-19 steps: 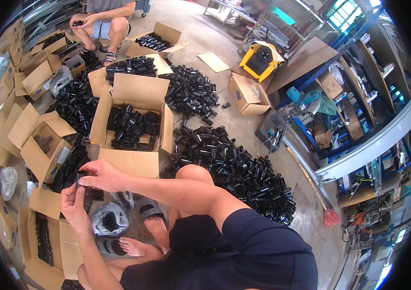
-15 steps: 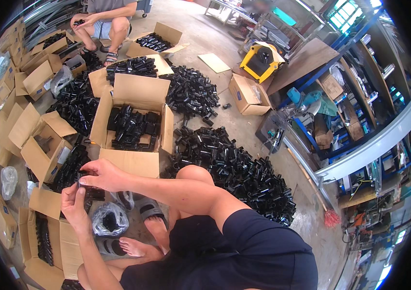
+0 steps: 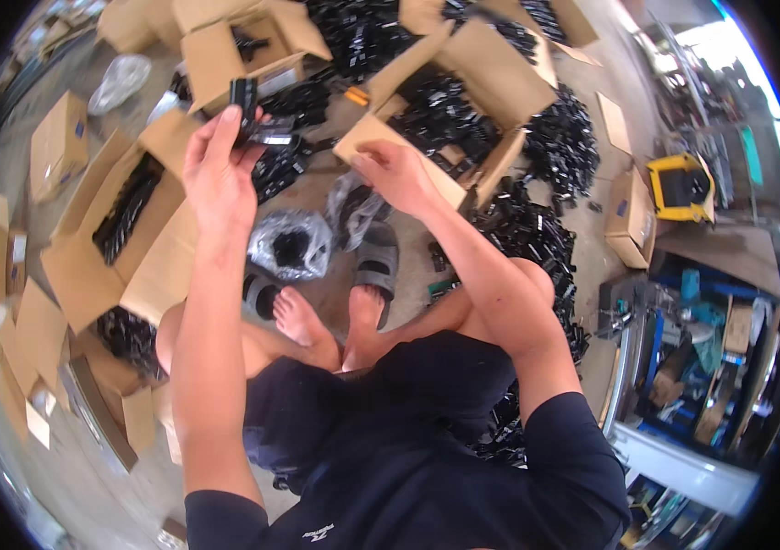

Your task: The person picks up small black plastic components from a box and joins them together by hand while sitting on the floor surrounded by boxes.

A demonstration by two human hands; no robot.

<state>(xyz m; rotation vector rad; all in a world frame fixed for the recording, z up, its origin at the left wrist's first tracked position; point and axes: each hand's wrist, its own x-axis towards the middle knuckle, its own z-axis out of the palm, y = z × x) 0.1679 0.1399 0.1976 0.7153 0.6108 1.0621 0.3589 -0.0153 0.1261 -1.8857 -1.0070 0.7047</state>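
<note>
Bare hands amid cartons of black plastic fittings, seen from above. The left hand is raised, its thumb and fingers gripping a black fitting that projects above the fingertips. The right hand, fingers loosely bent toward the thumb, lies over the front flap of an open carton; whether it holds anything small cannot be told. Below the hands, a clear plastic bag with a dark middle lies beside the grey sandals. To the left, a second open carton contains a row of black parts. To the right, a heap of loose fittings covers the floor; farther off stands a yellow-framed unit beside a small carton.
</note>
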